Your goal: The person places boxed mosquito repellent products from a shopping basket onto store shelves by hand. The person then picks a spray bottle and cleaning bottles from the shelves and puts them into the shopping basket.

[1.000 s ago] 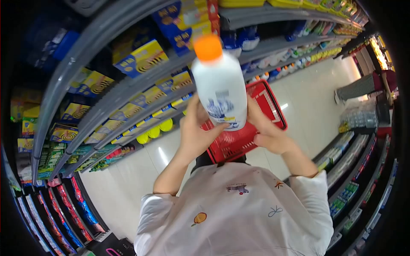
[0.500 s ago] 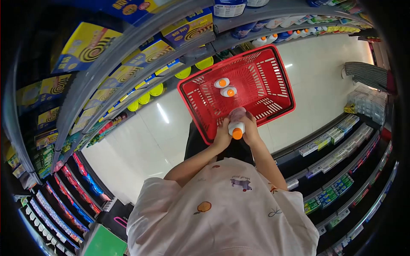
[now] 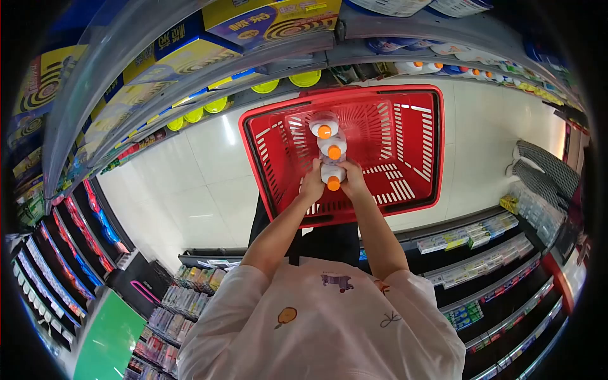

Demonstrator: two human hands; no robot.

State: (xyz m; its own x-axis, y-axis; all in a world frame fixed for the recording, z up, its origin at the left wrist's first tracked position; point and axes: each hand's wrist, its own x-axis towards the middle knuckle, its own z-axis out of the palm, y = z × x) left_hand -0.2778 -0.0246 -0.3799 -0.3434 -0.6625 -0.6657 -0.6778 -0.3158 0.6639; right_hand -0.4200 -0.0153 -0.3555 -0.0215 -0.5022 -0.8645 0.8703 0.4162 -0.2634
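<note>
A white bottle with an orange cap [image 3: 333, 173] is held upright between my two hands, inside the near side of a red shopping basket [image 3: 418, 149]. My left hand [image 3: 311, 183] closes on the bottle's left side, and my right hand [image 3: 354, 180] closes on its right side. Just beyond it stand a second orange-capped bottle [image 3: 333, 148] and a third orange-capped bottle [image 3: 324, 125], lined up in the basket. The lower part of the held bottle is hidden, so I cannot tell whether it rests on the basket floor.
Shelves with yellow and blue boxes [image 3: 272, 24] curve along the left and top. Yellow-lidded tubs [image 3: 305, 78] sit low behind the basket. Racks of small packages [image 3: 468, 234] line the lower right. Another person's patterned trouser legs [image 3: 544, 171] show at far right.
Both hands have moved forward and down into the basket with the bottle, bringing it close to the other two. My view has shifted, and the basket appears more level.
</note>
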